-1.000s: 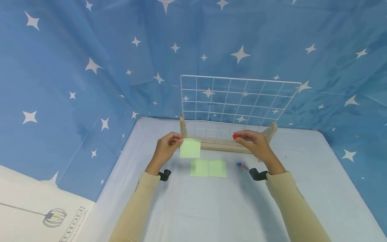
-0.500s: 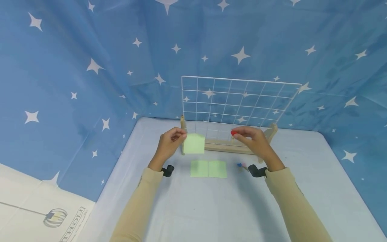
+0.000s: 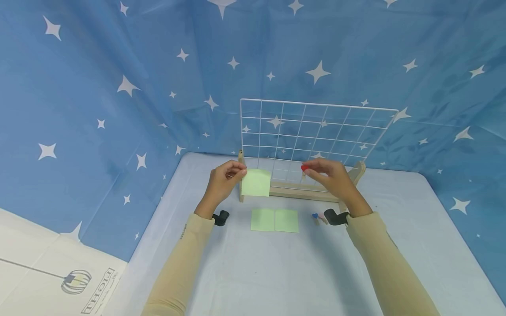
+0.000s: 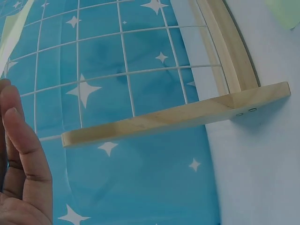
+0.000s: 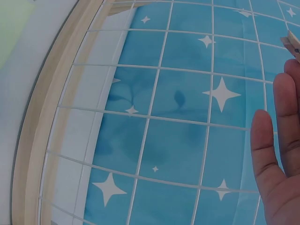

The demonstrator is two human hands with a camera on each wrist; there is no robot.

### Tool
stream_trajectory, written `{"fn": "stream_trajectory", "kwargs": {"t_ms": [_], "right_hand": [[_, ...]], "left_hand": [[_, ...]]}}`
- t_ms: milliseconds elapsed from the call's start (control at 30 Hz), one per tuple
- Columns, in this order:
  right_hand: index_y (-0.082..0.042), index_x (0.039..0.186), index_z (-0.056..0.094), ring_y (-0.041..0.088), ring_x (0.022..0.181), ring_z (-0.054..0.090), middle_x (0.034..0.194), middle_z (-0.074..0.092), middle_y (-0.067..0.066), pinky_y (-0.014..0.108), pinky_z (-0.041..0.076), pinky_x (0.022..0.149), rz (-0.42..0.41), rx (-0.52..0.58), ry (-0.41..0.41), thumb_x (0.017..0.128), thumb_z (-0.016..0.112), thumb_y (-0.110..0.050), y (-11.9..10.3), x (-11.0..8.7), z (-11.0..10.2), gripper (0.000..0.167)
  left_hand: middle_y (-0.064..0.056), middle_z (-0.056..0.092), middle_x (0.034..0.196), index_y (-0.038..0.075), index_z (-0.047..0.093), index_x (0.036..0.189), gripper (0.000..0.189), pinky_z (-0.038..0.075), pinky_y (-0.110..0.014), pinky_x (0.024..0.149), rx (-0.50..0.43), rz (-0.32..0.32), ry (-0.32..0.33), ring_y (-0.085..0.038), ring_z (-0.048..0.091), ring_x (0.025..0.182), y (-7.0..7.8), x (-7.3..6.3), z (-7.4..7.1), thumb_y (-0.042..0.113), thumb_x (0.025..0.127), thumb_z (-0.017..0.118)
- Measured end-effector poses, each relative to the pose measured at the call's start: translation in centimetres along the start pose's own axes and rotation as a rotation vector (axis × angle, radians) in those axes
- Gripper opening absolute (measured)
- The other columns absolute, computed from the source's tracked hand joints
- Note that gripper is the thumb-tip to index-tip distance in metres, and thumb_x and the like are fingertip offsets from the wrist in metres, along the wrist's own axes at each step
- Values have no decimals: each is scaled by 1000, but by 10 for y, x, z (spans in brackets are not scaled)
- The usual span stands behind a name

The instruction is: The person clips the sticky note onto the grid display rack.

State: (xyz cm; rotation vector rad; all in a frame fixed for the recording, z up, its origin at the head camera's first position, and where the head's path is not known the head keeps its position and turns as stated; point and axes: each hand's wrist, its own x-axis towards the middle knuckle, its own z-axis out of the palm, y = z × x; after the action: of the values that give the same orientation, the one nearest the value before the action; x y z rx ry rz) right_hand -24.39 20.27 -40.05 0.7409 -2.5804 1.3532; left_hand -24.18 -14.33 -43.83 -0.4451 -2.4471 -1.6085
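My left hand (image 3: pixel 221 182) pinches a pale green square paper sheet (image 3: pixel 256 182) by its upper left corner, in front of the grid's lower left. In the left wrist view only the edge of that paper (image 4: pixel 13 35) shows beside the fingers. A small wooden clothespin with a red heart (image 3: pixel 304 168) is pinched between thumb and fingers of my right hand (image 3: pixel 332 179), before the lower middle of the white wire grid (image 3: pixel 316 104). Part of the clothespin's wood (image 5: pixel 293 43) peeks past the fingertips in the right wrist view. The grid leans back in a wooden stand (image 3: pixel 300 193).
Two more green sheets (image 3: pixel 262 219) lie side by side on the white table (image 3: pixel 253 272). To their right are a blue-heart clothespin (image 3: pixel 315 216) and a pink one (image 3: pixel 322 217). The stand's left foot (image 4: pixel 150 118) juts out sideways. Blue star-patterned cloth (image 3: pixel 276 39) hangs behind.
Both hands have risen toward the grid. The left hand has carried its green sheet up and slightly right; the right hand has lifted the red-heart clothespin a little.
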Motion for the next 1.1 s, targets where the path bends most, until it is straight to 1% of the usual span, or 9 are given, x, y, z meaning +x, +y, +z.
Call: {"fn": "stream_trajectory", "kwargs": {"t_ms": [67, 133, 200, 300, 333, 400, 633, 900, 1100], "right_hand": [[6, 125, 75, -7, 103, 65, 116, 78, 20, 10, 49, 94, -12, 0, -1, 104, 71, -1, 0, 1, 0, 23], [6, 126, 75, 1, 105, 68, 116, 77, 21, 10, 50, 94, -7, 10, -1, 104, 71, -2, -1, 2, 0, 23], [7, 126, 74, 2, 105, 68, 116, 77, 21, 10, 50, 94, 2, 20, 2, 105, 70, -3, -1, 3, 0, 24], [6, 127, 74, 1, 104, 67, 117, 77, 22, 11, 49, 94, 19, 30, 9, 106, 70, -4, -3, 4, 1, 24], [6, 127, 74, -4, 103, 65, 117, 77, 22, 11, 49, 94, 16, 28, 14, 106, 69, -4, -3, 4, 1, 24], [6, 127, 74, -7, 102, 64, 117, 77, 22, 12, 48, 95, 19, 25, 24, 106, 69, -3, -4, 6, 1, 24], [5, 127, 76, -5, 108, 63, 119, 78, 22, 17, 47, 99, 10, -6, 60, 105, 69, -3, -8, 9, 1, 24], [5, 132, 74, -1, 108, 67, 127, 75, 24, 12, 47, 96, 8, 3, 93, 106, 69, -6, -15, 13, 0, 28], [7, 127, 75, -5, 104, 66, 122, 76, 26, 11, 47, 96, 5, 13, 95, 106, 69, -5, -19, 16, -1, 25]], "left_hand": [[-9, 78, 104, 6, 76, 119, 19, 58, -42, 91, -4, 9, 0, -26, 72, 97, 0, 0, 0, 20, 108, 70], [-10, 78, 104, 5, 76, 120, 19, 59, -43, 92, -7, 16, 3, -27, 72, 97, 2, 1, 0, 19, 108, 71], [-10, 78, 103, 5, 76, 120, 19, 59, -42, 91, -8, 24, 8, -27, 72, 97, 4, 2, -1, 19, 108, 71], [-9, 80, 100, 5, 77, 118, 19, 59, -39, 87, 4, 26, 26, -26, 72, 94, 6, 5, -1, 19, 107, 73], [-9, 80, 99, 5, 77, 117, 18, 58, -38, 86, 9, 27, 32, -26, 72, 93, 7, 5, -2, 20, 106, 73], [-8, 81, 97, 6, 78, 115, 17, 58, -37, 84, 18, 23, 44, -24, 72, 91, 9, 6, -3, 20, 105, 75], [-6, 82, 96, 8, 79, 111, 16, 58, -40, 86, 27, 6, 66, -24, 73, 93, 12, 8, -6, 23, 105, 76], [-6, 81, 96, 8, 78, 112, 16, 58, -38, 84, -2, 14, 75, -23, 73, 92, 14, 8, -10, 22, 106, 75], [-7, 80, 96, 7, 79, 112, 16, 58, -36, 83, -13, 26, 83, -23, 72, 91, 15, 11, -10, 22, 105, 75]]}}
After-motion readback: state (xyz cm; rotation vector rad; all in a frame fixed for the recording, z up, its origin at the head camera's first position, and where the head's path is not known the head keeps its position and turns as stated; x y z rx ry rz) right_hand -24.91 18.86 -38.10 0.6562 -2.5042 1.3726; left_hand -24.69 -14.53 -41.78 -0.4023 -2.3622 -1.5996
